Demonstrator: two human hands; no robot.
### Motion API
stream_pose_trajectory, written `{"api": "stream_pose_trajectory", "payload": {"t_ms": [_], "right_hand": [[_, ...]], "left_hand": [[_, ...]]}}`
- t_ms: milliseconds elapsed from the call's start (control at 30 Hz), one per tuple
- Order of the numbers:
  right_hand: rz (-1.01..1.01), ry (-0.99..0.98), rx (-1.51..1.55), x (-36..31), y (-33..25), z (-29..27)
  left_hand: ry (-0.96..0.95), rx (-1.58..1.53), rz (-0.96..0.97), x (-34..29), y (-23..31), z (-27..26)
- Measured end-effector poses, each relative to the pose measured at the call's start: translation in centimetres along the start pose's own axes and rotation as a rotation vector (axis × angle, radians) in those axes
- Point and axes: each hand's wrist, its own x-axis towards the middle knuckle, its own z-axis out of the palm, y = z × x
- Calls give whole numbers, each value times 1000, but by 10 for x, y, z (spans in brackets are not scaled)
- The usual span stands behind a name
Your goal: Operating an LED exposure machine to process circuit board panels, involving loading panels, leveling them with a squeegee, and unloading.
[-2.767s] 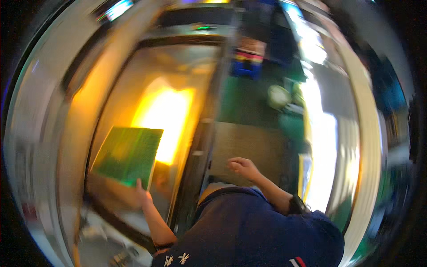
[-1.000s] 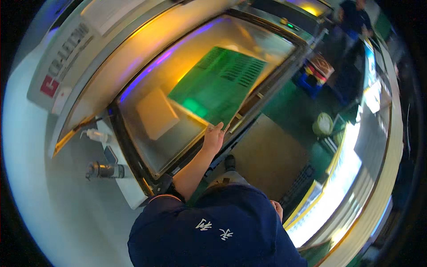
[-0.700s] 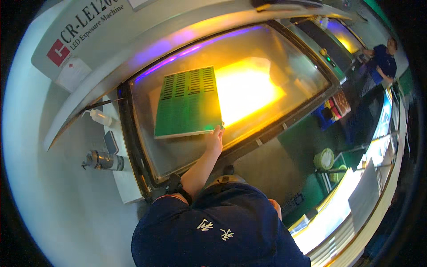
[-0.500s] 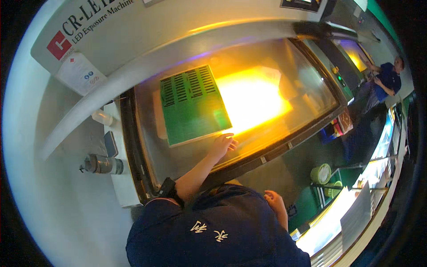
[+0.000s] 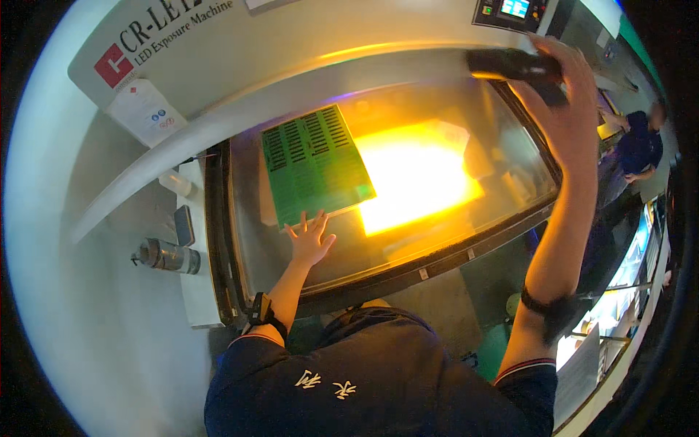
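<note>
My left hand lies with its fingers spread at the near edge of a green panel printed with rows of dark bars. The panel rests on the left part of the framed glass bed of an exposure machine. My right hand is raised at the far right, curled around a black handle on the curved front edge of the machine's lid. Its fingers are over the handle and its thumb below; motion blurs it slightly. Bright yellow light glares beside the panel.
Left of the bed, a ledge holds a dark phone, a grey bottle and a pale container. A control panel with a lit screen sits at the upper right. Another person stands at the far right.
My right arm has swung up from beside my body to the black handle. My left hand has moved left along the panel's near edge, its fingers now spread. The view has shifted slightly.
</note>
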Motion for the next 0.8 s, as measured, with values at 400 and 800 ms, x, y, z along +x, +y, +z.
{"api": "stream_pose_trajectory", "payload": {"t_ms": [400, 800], "right_hand": [[138, -105, -26, -118, -36, -19], [339, -959, 11, -263, -84, -32]], "left_hand": [[-75, 11, 0, -16, 10, -13], [-713, -999, 759, -94, 192, -79]]}}
